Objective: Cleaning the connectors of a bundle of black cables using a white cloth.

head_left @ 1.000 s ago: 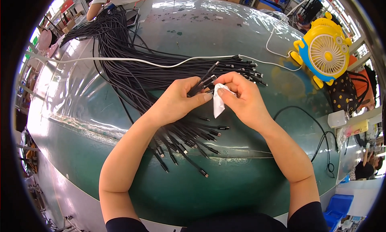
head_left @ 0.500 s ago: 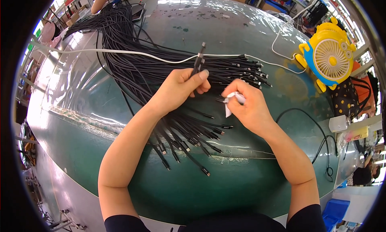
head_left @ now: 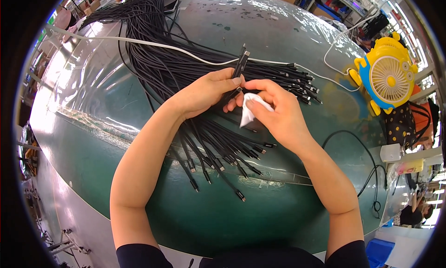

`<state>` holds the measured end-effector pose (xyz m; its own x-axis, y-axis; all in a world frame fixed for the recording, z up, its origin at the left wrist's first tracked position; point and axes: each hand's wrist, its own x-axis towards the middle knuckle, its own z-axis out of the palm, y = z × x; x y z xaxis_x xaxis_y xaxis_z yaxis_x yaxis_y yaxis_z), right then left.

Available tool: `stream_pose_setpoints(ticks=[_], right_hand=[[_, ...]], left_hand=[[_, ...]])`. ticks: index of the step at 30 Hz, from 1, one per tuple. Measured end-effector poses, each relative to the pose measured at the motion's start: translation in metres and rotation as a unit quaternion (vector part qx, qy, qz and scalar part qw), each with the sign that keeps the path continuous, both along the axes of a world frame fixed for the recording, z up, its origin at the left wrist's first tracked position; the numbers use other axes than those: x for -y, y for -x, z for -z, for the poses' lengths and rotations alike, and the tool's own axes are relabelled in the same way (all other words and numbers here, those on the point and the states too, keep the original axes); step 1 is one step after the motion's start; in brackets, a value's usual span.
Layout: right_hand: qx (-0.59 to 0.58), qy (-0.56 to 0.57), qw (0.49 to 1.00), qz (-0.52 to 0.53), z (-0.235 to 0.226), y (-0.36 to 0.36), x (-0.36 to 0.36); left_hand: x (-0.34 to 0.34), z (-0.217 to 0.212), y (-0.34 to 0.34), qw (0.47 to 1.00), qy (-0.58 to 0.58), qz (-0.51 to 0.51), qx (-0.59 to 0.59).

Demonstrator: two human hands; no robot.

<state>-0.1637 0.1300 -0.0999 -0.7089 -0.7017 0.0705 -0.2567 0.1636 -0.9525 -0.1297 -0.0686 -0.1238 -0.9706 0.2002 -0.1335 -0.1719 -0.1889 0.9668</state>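
Note:
My left hand (head_left: 206, 92) is closed around a few black cables (head_left: 242, 63), whose metal-tipped plugs point up past my thumb. Close by on its right, my right hand (head_left: 284, 114) pinches a folded white cloth or tissue (head_left: 251, 111). Its index fingertip reaches the held cables beside my left fingers. Behind my hands lies a thick bundle of black cables (head_left: 151, 49), with many plug ends (head_left: 297, 82) fanned out to the right. More cable ends (head_left: 223, 149) spread across the table below my left hand.
A white cord (head_left: 186, 51) crosses over the bundle. At the right stand a yellow and blue fan (head_left: 390, 82), a dotted bag (head_left: 399, 124) and a small white box (head_left: 390, 152). One loose black cable (head_left: 360, 137) curls along the green tabletop (head_left: 260, 221).
My right hand has moved left and up with the white cloth, up to the cables in my left hand. The whole view has shifted slightly.

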Motion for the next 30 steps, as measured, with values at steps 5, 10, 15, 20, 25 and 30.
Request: stream_pose_setpoints(ticks=[5,10,15,20,25,30], right_hand=[[0.024,-0.005,1.0,-0.013,0.004,0.009,0.019],[-0.018,-0.025,0.999,0.029,0.003,0.013,0.017],[0.014,0.035,0.999,0.024,0.011,0.01,0.015],[-0.143,-0.083,0.985,0.053,0.006,0.013,0.006],[-0.006,-0.006,1.0,0.028,0.005,0.014,0.002],[-0.002,-0.054,0.998,0.043,0.004,0.014,0.011]], left_hand=[[-0.003,-0.002,0.0,0.998,0.056,0.016,-0.024],[0.015,-0.024,-0.007,0.986,0.152,0.072,0.024],[0.02,-0.01,-0.002,0.987,0.13,0.095,0.02],[0.021,-0.003,0.0,0.988,0.116,0.098,-0.027],[0.014,-0.008,-0.004,0.983,0.177,0.051,-0.015],[0.007,-0.005,-0.005,0.98,0.19,0.033,-0.052]])
